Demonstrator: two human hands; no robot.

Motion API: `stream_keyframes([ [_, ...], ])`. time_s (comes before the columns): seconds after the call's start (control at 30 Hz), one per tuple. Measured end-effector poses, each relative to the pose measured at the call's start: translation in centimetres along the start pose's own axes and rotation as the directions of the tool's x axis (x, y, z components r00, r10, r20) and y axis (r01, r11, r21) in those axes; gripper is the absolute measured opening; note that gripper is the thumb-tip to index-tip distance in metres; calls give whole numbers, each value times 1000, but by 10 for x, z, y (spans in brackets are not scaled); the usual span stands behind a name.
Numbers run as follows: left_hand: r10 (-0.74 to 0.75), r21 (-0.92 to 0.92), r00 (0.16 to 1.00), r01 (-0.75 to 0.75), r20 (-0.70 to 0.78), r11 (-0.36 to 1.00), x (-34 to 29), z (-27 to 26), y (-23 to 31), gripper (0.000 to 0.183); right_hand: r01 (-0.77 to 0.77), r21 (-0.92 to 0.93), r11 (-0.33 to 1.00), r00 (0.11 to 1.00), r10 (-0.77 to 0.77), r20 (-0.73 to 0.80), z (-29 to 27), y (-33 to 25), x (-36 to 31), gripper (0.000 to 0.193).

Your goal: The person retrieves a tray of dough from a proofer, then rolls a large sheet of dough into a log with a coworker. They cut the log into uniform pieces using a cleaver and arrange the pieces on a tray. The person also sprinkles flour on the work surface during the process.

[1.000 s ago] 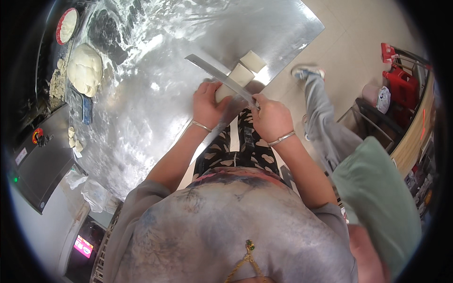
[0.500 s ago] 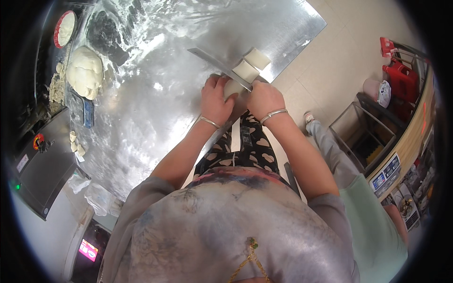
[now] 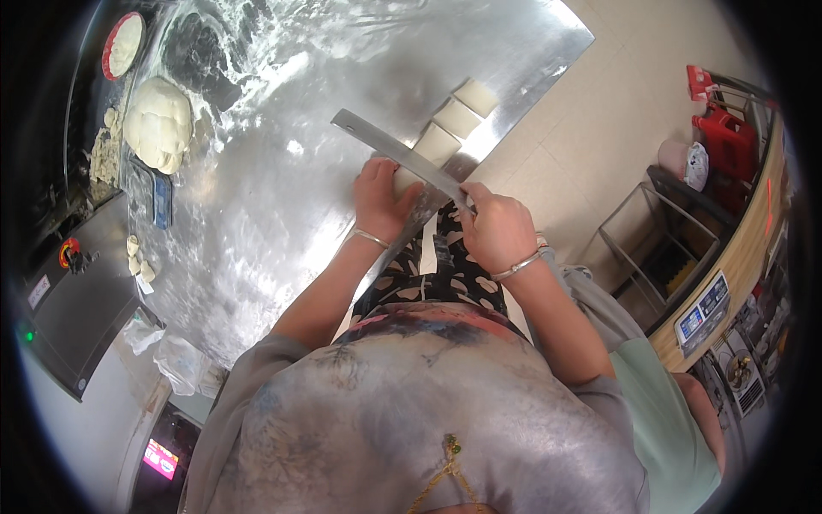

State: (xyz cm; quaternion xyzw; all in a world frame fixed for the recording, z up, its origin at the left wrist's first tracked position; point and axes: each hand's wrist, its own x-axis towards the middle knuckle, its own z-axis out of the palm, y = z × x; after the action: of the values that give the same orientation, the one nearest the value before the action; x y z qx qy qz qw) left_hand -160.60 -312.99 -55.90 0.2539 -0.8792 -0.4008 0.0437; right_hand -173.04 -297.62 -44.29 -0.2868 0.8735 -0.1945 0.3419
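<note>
My right hand (image 3: 501,230) is closed round the handle of a long knife (image 3: 396,151), a wide flat blade pointing away to the left. The blade lies across the near side of three cut dough pieces (image 3: 456,118), set in a slanting row along the table's right edge. On its near side, my left hand (image 3: 378,204) grips the uncut dough roll (image 3: 407,179), mostly hidden under the fingers and blade. A large lump of dough (image 3: 157,125) rests at the far left.
The floured metal table (image 3: 257,214) carries a bowl of flour (image 3: 123,44), a blue-edged scale (image 3: 161,199) and small dough bits (image 3: 139,257) on the left. A person in a green top (image 3: 659,420) is close on my right, near a wooden counter (image 3: 728,248).
A third dough piece now shows in the row, and the row has shifted slightly away to the right. My right hand and the knife have moved nearer me; my left hand has drawn back slightly.
</note>
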Motion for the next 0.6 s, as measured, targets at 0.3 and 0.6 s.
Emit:
stream_keyframes([
  [0.3,-57,-27,998,58,40,998,2,-3,8,45,-1,-51,999,999,-2,-51,20,12,8,16],
  [0.6,43,13,997,-43,-57,999,1,7,5,52,-103,-158,982,988,119,98,38,8,45,15],
])
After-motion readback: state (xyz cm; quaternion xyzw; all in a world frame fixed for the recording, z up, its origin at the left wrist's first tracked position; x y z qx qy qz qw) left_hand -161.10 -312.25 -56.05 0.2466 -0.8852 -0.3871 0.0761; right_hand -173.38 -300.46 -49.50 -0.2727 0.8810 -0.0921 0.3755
